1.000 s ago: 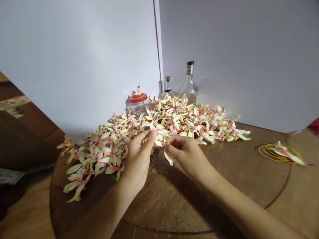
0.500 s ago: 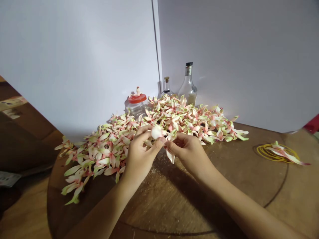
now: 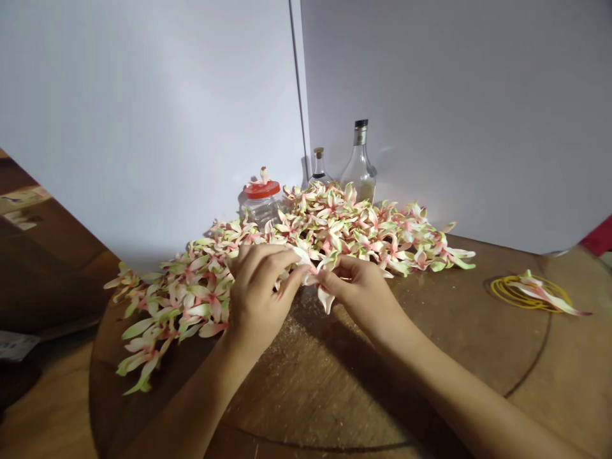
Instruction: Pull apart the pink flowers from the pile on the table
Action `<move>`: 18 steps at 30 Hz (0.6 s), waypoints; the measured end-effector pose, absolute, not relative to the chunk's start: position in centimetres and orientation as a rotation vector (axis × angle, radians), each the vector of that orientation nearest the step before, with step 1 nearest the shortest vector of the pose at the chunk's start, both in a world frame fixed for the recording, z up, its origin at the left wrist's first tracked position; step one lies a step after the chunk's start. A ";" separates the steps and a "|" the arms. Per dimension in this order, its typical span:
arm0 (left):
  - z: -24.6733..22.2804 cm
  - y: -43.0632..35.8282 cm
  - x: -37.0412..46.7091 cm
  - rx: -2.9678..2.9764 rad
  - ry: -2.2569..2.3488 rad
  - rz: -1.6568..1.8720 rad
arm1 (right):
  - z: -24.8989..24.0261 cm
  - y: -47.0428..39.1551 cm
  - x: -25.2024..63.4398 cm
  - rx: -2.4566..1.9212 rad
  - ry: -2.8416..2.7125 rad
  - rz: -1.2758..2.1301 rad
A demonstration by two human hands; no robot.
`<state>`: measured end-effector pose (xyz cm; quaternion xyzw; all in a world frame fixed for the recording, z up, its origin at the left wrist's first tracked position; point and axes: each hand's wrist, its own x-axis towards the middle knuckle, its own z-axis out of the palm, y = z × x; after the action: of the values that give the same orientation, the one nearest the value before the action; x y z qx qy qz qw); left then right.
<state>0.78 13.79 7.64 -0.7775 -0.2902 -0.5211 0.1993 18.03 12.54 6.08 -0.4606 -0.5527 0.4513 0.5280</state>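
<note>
Between my two hands, above the wooden table, is a white and pink flower (image 3: 326, 299) with green-tinged petals. My right hand (image 3: 356, 285) pinches it near its pink centre, one petal hanging below the fingers. My left hand (image 3: 261, 287) is closed, thumb and fingertips gripping a petal of the same flower from the left. The fingertips of both hands almost meet. Just behind them lies a large heap of similar flowers (image 3: 335, 220), spreading left along the table; my left hand covers part of it.
A red-lidded clear jar (image 3: 262, 203) with a flower on top, a small corked bottle (image 3: 319, 167) and a taller glass bottle (image 3: 359, 167) stand behind the heap against pale panels. On the right of the round wooden table (image 3: 454, 331) lies a yellow cord coil (image 3: 502, 294) with a pink-and-white flower.
My left hand has turned over to the left, its fingers now curled over the petal with the back of the hand up. My right hand stays in place holding the flower.
</note>
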 end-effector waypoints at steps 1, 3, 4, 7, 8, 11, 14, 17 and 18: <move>7.6 13.7 0.7 -2.211 -0.800 -1.413 | 6.1 12.5 18.0 -1.091 -1.312 1.086; 7.5 13.6 0.6 -2.279 -0.789 -1.330 | 6.0 12.5 18.1 -1.078 -1.305 1.092; 7.4 13.7 0.6 -2.300 -0.785 -1.296 | 6.0 12.5 18.1 -1.076 -1.307 1.097; 7.1 14.0 0.4 -2.320 -0.778 -1.236 | 6.1 12.5 18.1 -1.083 -1.330 1.088; 7.1 14.1 0.4 -2.324 -0.781 -1.230 | 6.1 12.5 18.1 -1.091 -1.346 1.069; 7.0 14.4 0.4 -2.334 -0.806 -1.254 | 6.1 12.5 18.1 -1.139 -1.424 0.981; 7.1 14.4 0.6 -2.356 -0.831 -1.322 | 5.9 12.4 18.1 -1.220 -1.509 0.888; 7.2 14.2 0.9 -2.349 -0.895 -1.358 | 5.8 12.2 18.1 -1.257 -1.554 0.825; 7.2 14.1 1.0 -2.342 -0.928 -1.375 | 5.9 12.2 18.1 -1.256 -1.563 0.815</move>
<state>0.96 14.07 7.24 -0.8085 -0.3204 -0.4747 0.1356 18.10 12.21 5.86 -0.5124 -0.6378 0.3324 0.4693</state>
